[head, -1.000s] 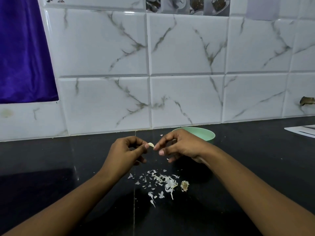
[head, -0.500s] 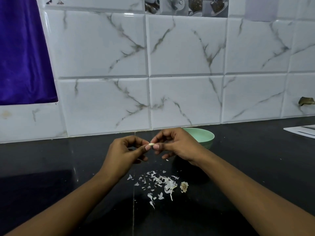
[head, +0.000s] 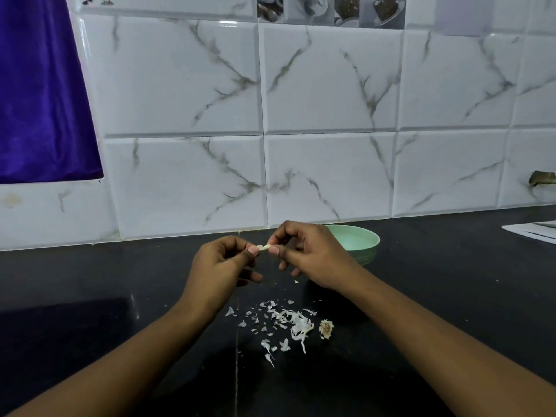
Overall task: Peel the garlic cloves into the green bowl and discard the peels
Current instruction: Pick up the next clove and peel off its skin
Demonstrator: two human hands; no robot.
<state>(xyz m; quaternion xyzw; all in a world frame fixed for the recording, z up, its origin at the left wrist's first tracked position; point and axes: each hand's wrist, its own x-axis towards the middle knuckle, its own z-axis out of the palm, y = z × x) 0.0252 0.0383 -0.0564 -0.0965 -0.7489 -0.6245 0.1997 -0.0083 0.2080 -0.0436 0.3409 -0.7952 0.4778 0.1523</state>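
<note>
I see only a sliver of the garlic clove [head: 264, 247]. The fingertips of the left hand [head: 219, 266] and right hand [head: 313, 254] cover the rest. The right hand also blocks the green bowl's [head: 362, 239] left side, and its contents don't show. The right edge cuts off a flat white thing [head: 532, 231] on the table and a brownish thing [head: 543, 178] on the wall; I can't identify either.

Before us we see a wall of glossy white rectangular tiles veined in grey [head: 331, 79], with a grey printed strip of cups and dishes [head: 331, 9] along its top. Deep purple fabric [head: 39, 94] hangs at the left, above a polished black stone countertop [head: 75, 281].
</note>
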